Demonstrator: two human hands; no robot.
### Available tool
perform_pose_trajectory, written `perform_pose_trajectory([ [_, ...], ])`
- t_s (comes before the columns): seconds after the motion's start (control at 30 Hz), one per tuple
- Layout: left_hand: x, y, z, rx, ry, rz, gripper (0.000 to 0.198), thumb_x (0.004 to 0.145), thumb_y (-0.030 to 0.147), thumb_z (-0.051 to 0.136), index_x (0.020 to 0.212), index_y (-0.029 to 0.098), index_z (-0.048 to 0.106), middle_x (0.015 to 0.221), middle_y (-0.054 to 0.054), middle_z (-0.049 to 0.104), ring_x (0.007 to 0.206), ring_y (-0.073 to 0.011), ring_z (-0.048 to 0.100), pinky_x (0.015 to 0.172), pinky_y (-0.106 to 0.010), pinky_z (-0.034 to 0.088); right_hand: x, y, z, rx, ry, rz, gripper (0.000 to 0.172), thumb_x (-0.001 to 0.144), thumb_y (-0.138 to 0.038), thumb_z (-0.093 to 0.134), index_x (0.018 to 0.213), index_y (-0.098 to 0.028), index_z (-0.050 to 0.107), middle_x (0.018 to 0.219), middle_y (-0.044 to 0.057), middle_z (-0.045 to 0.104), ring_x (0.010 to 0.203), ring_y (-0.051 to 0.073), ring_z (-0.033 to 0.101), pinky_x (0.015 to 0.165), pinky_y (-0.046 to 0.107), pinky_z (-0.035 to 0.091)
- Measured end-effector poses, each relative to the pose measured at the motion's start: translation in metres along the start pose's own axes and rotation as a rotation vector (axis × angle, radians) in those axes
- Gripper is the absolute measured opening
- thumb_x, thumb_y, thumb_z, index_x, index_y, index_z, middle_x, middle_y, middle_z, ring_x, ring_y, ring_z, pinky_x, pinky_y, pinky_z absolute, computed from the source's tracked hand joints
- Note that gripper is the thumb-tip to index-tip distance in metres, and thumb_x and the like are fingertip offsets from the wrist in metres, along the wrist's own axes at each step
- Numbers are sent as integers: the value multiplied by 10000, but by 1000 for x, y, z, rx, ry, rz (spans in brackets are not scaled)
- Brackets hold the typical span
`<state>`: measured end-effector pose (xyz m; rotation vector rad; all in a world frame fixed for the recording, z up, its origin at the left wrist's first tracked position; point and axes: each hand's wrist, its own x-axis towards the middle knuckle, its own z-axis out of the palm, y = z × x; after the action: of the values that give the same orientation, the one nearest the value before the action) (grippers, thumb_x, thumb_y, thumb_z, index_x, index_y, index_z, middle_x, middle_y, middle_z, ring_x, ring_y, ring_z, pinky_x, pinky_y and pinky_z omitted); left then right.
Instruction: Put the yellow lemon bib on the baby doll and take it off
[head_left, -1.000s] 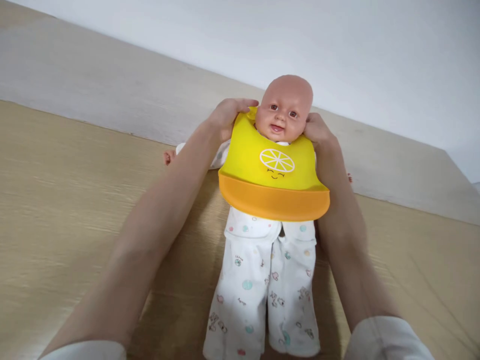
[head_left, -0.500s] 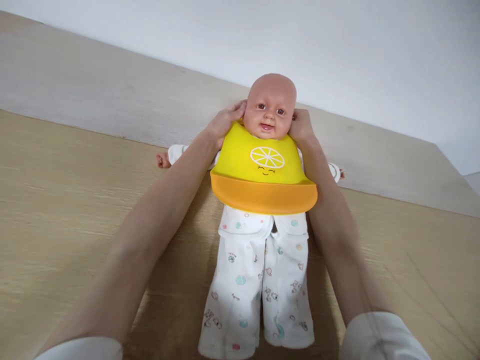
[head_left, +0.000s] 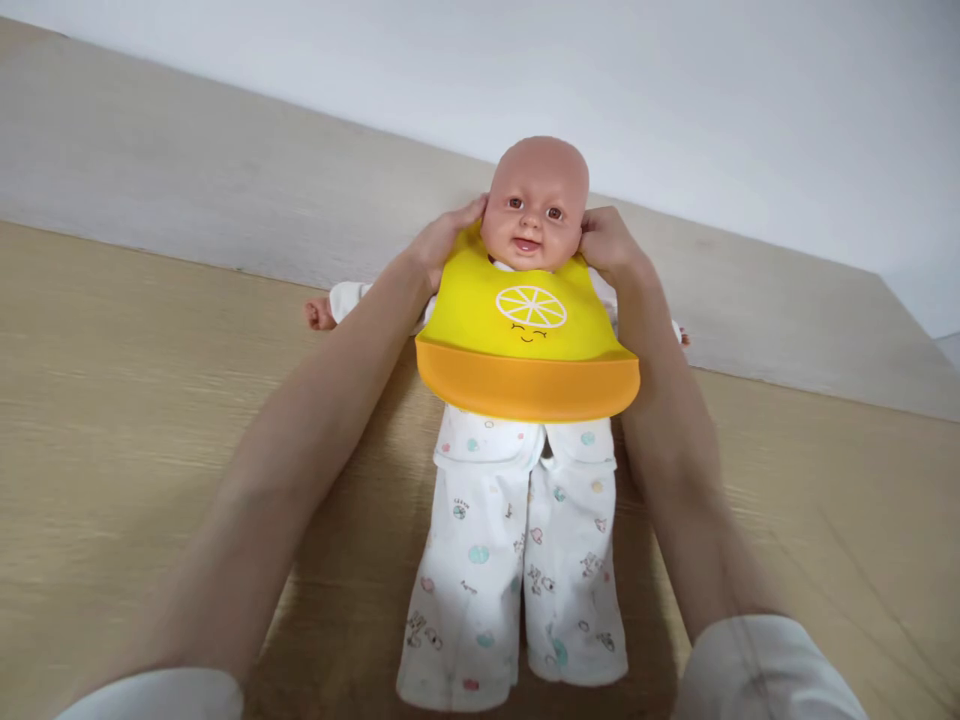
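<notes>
A baby doll [head_left: 536,175] lies on its back, dressed in white printed clothes, its arms spread to the sides. Over its chest is a yellow bib [head_left: 465,300] with a white citrus slice, a smiling face and an orange catch pocket along the bottom. At the left side of the doll's neck, my left hand [head_left: 442,245] grips the bib's upper edge, its fingertips partly hidden behind the neck. My right hand [head_left: 613,242] is closed at the other side of the neck, on the bib's other strap end. The back of the neck is out of sight.
The doll rests on a wooden surface [head_left: 150,400]. Behind its head runs a pale greyish board [head_left: 225,170], and past that a white wall [head_left: 675,80]. The doll's trouser legs [head_left: 465,590] extend toward me between my forearms.
My right hand has shifted slightly outward and up from the doll's neck, and the bib's top sits a little wider. The doll appears slightly higher in view.
</notes>
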<state>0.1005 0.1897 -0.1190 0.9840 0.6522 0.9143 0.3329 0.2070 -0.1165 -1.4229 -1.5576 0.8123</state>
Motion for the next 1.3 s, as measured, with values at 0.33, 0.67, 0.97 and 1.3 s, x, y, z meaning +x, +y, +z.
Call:
perform_pose_trajectory([
  [0.33, 17, -2, -10, 24, 53, -77, 395, 1010, 444, 223, 1127, 243, 542, 841, -51, 714, 1057, -250, 639, 971, -432, 483, -7, -6, -6, 46, 11, 104, 38, 734, -59, 658, 712, -91, 653, 633, 34, 581, 792, 201, 630, 749, 397, 575],
  [0.67, 26, 1, -19, -1, 92, -120, 753, 964, 645, 103, 1087, 88, 595, 931, -159, 693, 1073, -325, 617, 923, -443, 499, -8, 0, -6, -179, -74, 161, 129, 668, -48, 710, 611, -108, 611, 540, -13, 500, 597, 116, 544, 753, 390, 583],
  [0.97, 27, -1, -17, 44, 126, -136, 655, 966, 628, 168, 1083, 145, 594, 906, -126, 675, 1018, -276, 602, 925, -430, 493, -5, 10, -6, -150, -89, 173, 117, 661, -34, 705, 612, -113, 635, 528, -2, 480, 654, 152, 563, 758, 402, 575],
  [1.3, 11, -10, -22, 502, 398, 202, 405, 949, 531, 429, 971, 180, 629, 1029, -99, 690, 1057, -238, 615, 956, -388, 451, -60, -8, -10, 57, 282, 130, 131, 830, -270, 590, 870, -146, 611, 810, 28, 627, 732, 119, 614, 697, 274, 529],
])
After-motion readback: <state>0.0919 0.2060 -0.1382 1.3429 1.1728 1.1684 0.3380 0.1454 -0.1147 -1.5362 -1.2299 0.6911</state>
